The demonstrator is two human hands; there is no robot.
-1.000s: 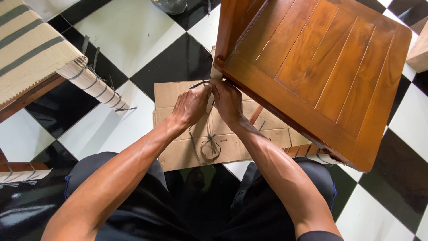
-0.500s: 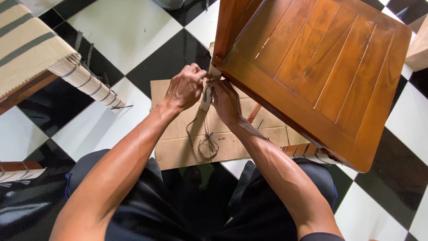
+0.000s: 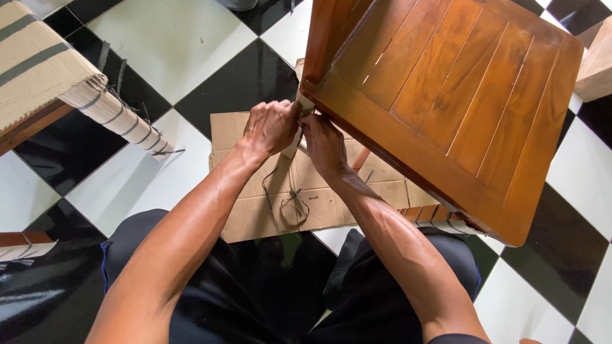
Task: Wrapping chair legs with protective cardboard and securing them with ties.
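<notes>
A brown wooden chair (image 3: 459,95) with a slatted seat stands in front of me. My left hand (image 3: 271,127) and my right hand (image 3: 323,143) meet at its near left corner, on the paper-wrapped leg (image 3: 294,141) below the seat. Both hands pinch a dark strap there. Its loose end hangs down to a tangle of strap (image 3: 292,207) on the flat cardboard sheet (image 3: 242,172) under the chair. The fingertips are hidden against the leg.
Another piece of furniture wrapped in cardboard and dark straps (image 3: 70,89) lies at the left. The floor (image 3: 185,44) is black and white tile. My knees in dark trousers (image 3: 210,286) fill the bottom. A pale wooden block (image 3: 596,60) sits at the right edge.
My left hand rose from below the seat corner up to it, then settled back beside my right hand on the leg. The view shifted slightly left.
</notes>
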